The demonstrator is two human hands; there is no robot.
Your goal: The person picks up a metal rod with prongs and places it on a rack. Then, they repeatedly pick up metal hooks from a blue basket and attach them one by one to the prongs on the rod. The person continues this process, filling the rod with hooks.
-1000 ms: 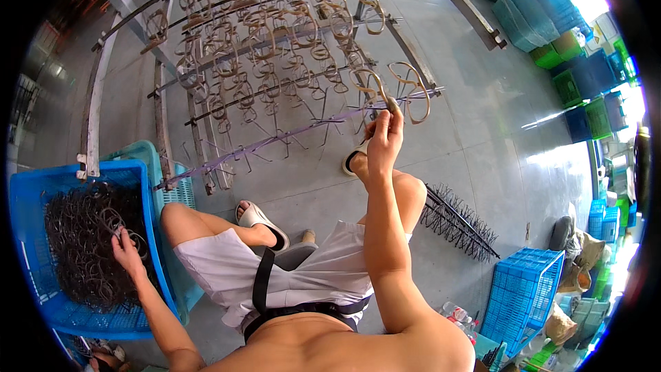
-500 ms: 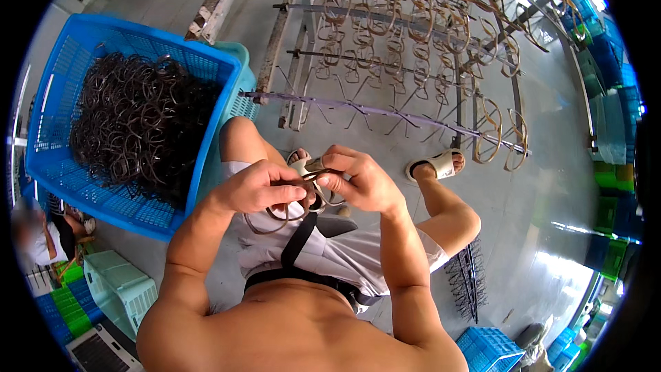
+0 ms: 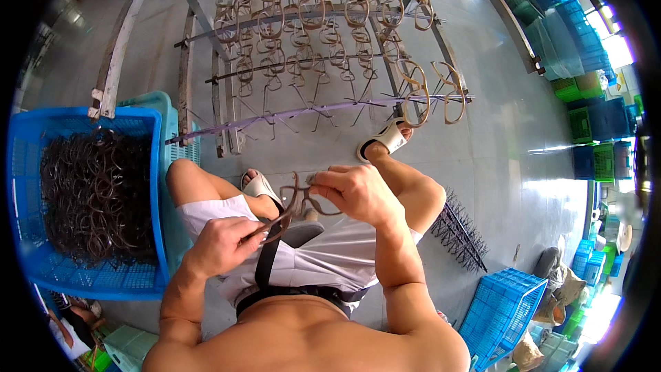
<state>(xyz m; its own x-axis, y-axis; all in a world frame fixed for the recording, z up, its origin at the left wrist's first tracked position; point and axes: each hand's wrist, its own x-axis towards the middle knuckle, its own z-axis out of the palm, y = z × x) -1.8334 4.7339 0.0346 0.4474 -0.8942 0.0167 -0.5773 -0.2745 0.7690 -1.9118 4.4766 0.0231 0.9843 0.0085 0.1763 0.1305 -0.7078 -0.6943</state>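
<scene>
Frame in hand: brown eyeglass frame (image 3: 297, 205) is held over the person's lap, between both hands, tilted, its front toward the right hand.
Left hand: left hand (image 3: 222, 242) is closed around the lower end of the frame, fingers curled.
Right hand: right hand (image 3: 354, 193) pinches the upper rim of the frame with thumb and fingertips.
Basket: blue plastic basket (image 3: 27, 139) stands on the floor at the person's left, filled with a dark heap of frames (image 3: 96, 196).
Rack: metal rack (image 3: 310, 107) stands ahead of the knees; many brown frames hang on its bars, two large ones (image 3: 430, 93) at the right end of the nearest bar.
Feet: white sandals (image 3: 385, 139) rest on the grey floor (image 3: 509, 151) below the rack.
Right side: spiked metal bar (image 3: 458, 231) lies on the floor, a blue crate (image 3: 506, 306) near it.
</scene>
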